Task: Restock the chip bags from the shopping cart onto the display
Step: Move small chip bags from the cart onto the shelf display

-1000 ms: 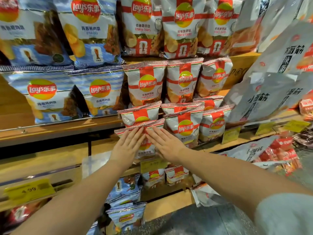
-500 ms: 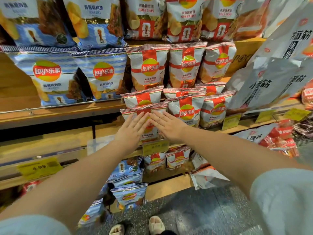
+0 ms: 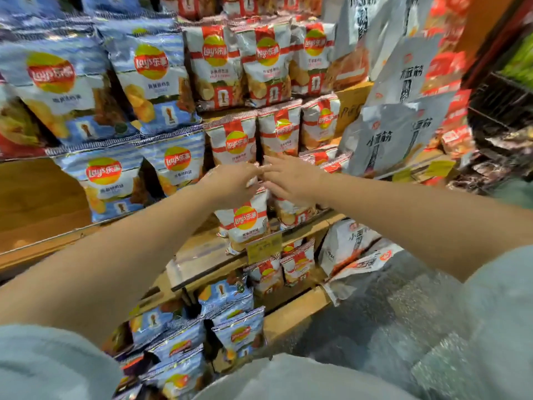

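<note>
**Both hands meet at a red-and-white chip bag on the middle shelf**

The left hand [image 3: 230,183] and the right hand [image 3: 288,180] reach in together to the front of the wooden display shelf [image 3: 202,252], their fingertips almost touching. Under them stands a small red-and-white foil chip bag [image 3: 245,223] with a round yellow and red logo, upright at the near edge of the shelf, just above a yellow price tag [image 3: 264,246]. The left hand's fingers curl over the top edge of this bag and appear to pinch it; the hand covers the bag's upper seam, so the exact hold is hard to make out. The right hand lies with fingers straight and spread, palm down, over the tops of the neighbouring red-and-white bags [image 3: 291,212] to the right; how firmly it presses them cannot be told.

Motion blur softens the whole view, and the print on the bags is mostly unreadable. To the left stand large blue-and-white chip bags [image 3: 109,186], the leftmost ones cut off by the frame edge. Further rows of red-and-white bags [image 3: 259,62] fill the far shelves above. Tall grey-white snack packs [image 3: 395,140] with dark lettering lean at the right, overlapping each other. On the lower shelf, small blue bags [image 3: 230,298] are partly hidden by the arms and by grey sleeves [image 3: 52,368] at the bottom of the view.
</note>
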The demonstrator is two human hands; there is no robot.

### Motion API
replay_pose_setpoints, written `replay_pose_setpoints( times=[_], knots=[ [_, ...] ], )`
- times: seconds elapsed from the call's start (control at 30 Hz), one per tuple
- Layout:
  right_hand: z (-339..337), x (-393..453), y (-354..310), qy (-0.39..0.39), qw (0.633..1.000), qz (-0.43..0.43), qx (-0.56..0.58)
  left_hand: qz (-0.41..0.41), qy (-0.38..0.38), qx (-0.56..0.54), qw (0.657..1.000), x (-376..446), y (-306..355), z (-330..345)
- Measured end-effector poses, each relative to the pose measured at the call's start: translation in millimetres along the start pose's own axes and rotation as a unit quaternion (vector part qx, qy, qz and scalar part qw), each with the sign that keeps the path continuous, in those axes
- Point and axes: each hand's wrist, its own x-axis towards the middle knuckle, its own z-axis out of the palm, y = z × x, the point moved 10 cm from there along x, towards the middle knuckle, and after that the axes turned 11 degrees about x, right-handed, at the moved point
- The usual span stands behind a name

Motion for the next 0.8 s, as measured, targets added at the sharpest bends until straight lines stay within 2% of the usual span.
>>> replay_pose_setpoints(
  times=[0.07, 0.1, 0.2, 0.27, 0.4, 0.5, 0.7, 0.8],
  knots=[
    [-30, -24, 0, 0.074, 0.988, 0.041, 0.133, 0.004, 0.021, -0.054, 0.998, -1, 12, -27],
    [-40, -39, 7, 0.112, 0.969, 0.074, 0.209, 0.016, 0.035, -0.092, 0.995, -2, 21, -41],
    [-56, -97, 33, 0.209, 0.870, 0.207, 0.396, 0.035, 0.043, -0.194, 0.979, -1, 56, -67],
    [-59, -140, 43, 0.256, 0.815, 0.262, 0.449, 0.065, 0.042, -0.229, 0.970, 1, 88, -79],
    [-50, -227, 48, 0.289, 0.766, 0.364, 0.444, 0.165, 0.002, -0.265, 0.950, -4, 169, -89],
    [-37, -295, 47, 0.305, 0.730, 0.414, 0.450, 0.209, -0.014, -0.284, 0.936, -14, 226, -95],
    [-29, -436, 30, 0.431, 0.635, 0.451, 0.456, 0.308, -0.020, -0.335, 0.890, -51, 353, -125],
    [-6, -508, 23, 0.463, 0.597, 0.483, 0.443, 0.341, -0.029, -0.363, 0.867, -73, 422, -130]
  ],
)
